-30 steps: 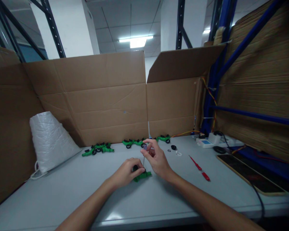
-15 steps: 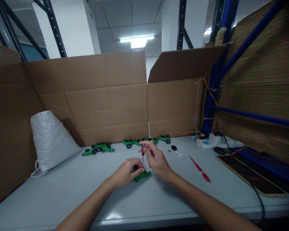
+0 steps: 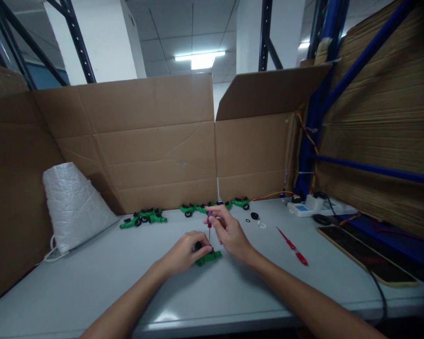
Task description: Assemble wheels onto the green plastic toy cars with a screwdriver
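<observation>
On the table lies a green plastic part (image 3: 208, 258) with black pieces on its upper side. My left hand (image 3: 188, 249) is closed around its left and upper side, the fingers hiding some of it. A small screwdriver (image 3: 209, 224) with a red and purple handle stands upright over the part, its thin shaft pointing down to it. My right hand (image 3: 229, 231) grips the handle between thumb and fingers. Whether the tip sits in a screw is too small to tell.
Several green parts with black wheels (image 3: 144, 217) lie at the back left, others (image 3: 240, 203) along the back middle. A black cap (image 3: 255, 216), white rings (image 3: 262, 225) and a red pointed tool (image 3: 292, 246) lie right. A white bag (image 3: 76, 207) stands left, a power strip (image 3: 300, 209) back right.
Both hands hold nearly the same pose on the green part and the screwdriver. The whole view has shifted very slightly.
</observation>
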`<state>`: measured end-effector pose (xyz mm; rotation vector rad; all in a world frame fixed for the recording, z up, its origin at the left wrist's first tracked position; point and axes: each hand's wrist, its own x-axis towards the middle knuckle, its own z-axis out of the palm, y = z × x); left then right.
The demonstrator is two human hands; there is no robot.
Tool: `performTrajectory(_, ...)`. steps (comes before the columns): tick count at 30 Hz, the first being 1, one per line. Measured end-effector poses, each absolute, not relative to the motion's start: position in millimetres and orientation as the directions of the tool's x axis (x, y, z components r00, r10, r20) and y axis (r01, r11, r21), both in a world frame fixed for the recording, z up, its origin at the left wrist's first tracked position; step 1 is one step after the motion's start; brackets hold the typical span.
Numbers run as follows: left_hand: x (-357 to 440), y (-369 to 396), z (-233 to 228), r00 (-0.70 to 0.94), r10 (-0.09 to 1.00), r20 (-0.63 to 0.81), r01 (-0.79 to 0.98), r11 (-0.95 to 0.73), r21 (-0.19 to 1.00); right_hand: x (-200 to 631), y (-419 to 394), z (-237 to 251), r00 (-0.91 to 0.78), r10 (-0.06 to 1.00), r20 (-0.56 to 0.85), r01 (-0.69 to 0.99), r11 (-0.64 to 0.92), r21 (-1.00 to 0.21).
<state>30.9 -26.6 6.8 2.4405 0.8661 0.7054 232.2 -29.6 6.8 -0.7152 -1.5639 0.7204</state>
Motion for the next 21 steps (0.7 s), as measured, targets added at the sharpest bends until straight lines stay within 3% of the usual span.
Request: performTrajectory(21, 28.6, -23.2, 0.2, 0.663, 0.673, 0.326, 0.459, -0.711, 0.533, 232.8, -27.6, 4.9, -0.111, 0.758, 0.642, 0.052, 0.650, -0.758)
